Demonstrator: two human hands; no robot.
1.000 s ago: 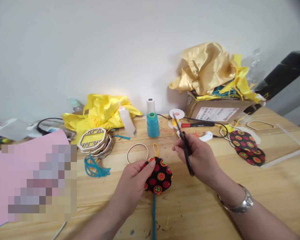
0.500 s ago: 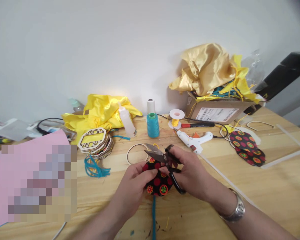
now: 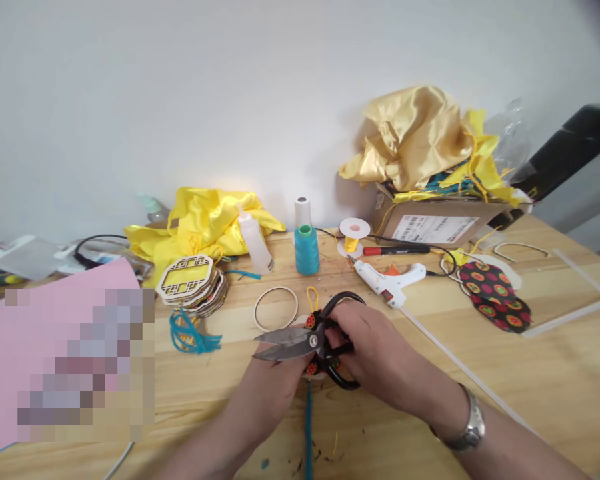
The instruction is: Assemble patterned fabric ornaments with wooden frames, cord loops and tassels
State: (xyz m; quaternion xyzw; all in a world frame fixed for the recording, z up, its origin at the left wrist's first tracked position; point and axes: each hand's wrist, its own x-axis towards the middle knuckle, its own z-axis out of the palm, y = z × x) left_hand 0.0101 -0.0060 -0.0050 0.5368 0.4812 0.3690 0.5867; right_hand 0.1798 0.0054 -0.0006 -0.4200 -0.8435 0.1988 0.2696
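My right hand (image 3: 375, 353) grips black-handled scissors (image 3: 300, 338), whose slightly parted blades point left over my left hand. My left hand (image 3: 275, 383) lies under the blades and holds a small black fabric ornament (image 3: 311, 321) with red and orange dots. The scissors and both hands hide most of the ornament. A yellow loop (image 3: 312, 295) sticks out at its top and a teal cord (image 3: 309, 427) trails from its bottom toward me along the wooden table (image 3: 555, 387).
A wooden ring (image 3: 275, 309), teal tassel (image 3: 193, 333) and stacked lattice pieces (image 3: 190, 283) lie left of centre. Behind are a teal thread spool (image 3: 306, 250), white glue gun (image 3: 387, 279), bottle (image 3: 254, 243), yellow fabric (image 3: 203, 223) and a cardboard box (image 3: 437, 223). Pink paper (image 3: 55, 347) covers the left.
The right hand swung the scissors down from pointing upward to lying level, blades pointing left over the ornament. The left hand has sunk lower, and the ornament is now mostly covered.
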